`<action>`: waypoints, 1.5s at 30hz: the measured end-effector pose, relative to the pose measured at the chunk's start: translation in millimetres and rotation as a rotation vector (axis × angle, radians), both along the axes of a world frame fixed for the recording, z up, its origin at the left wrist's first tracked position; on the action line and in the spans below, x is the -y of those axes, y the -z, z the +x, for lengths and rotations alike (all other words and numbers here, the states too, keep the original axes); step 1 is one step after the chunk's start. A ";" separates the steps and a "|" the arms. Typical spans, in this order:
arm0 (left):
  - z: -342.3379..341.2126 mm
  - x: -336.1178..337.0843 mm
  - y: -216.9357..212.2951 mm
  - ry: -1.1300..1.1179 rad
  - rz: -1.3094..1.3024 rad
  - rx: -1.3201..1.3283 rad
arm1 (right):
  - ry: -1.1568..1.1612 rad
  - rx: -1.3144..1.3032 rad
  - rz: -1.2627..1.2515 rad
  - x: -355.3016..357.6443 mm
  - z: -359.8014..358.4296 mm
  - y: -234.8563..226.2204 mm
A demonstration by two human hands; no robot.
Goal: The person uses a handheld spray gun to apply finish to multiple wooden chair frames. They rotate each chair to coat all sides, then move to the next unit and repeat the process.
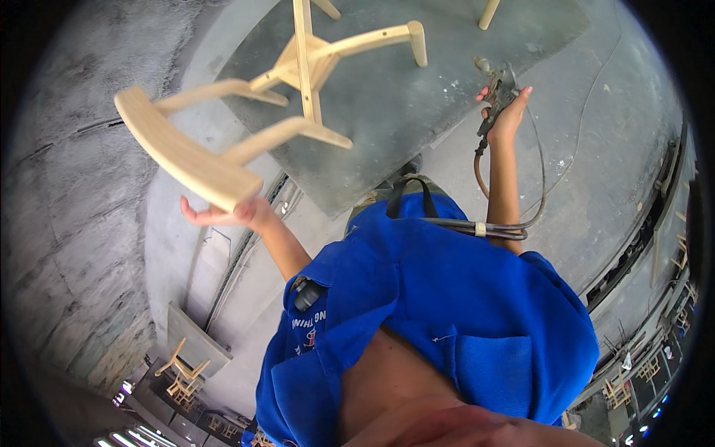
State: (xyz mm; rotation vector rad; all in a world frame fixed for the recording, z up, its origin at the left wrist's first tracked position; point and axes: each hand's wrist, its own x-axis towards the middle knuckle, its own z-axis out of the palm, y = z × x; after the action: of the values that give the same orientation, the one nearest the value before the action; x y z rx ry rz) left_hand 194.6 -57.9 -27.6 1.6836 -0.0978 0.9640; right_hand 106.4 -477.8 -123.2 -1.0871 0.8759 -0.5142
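A pale wooden chair frame point(304, 56) is at the upper left, its curved backrest point(186, 153) closest to me. My left hand point(227, 214) is at the lower end of that backrest, its palm under the edge and some fingers stretched past it. The backrest hides part of the grip, and the frame is slightly blurred there. On the right, my right hand point(505, 115) is closed around a dark, stained spray gun point(503, 88), whose nozzle end points away from me. A brown hose point(478, 173) runs down from its handle.
A dark grey sheet point(417, 97) lies on the floor beneath the chair. Bundled hoses point(462, 226) cross in front of my waist by my right forearm. A rough grey wall point(82, 194) stands at left. Other wooden chair frames point(185, 376) are behind me.
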 end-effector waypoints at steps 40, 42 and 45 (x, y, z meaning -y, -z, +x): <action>159.5 -240.0 -97.1 -0.032 0.211 -0.265 | -0.160 -0.035 -0.026 -52.7 -84.6 -71.3; 159.8 -243.2 -95.9 -0.009 0.199 -0.273 | -0.039 -0.162 -0.002 -53.3 -116.7 -50.9; 159.3 -244.3 -93.6 0.020 0.194 -0.233 | 0.097 -0.307 -0.167 -65.6 -163.9 -25.0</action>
State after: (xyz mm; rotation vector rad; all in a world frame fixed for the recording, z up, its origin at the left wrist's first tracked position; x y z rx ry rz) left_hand 353.9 186.4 66.0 1.9585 -0.0544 0.7562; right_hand -57.5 -412.1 -98.2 -1.3031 1.1747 -0.5152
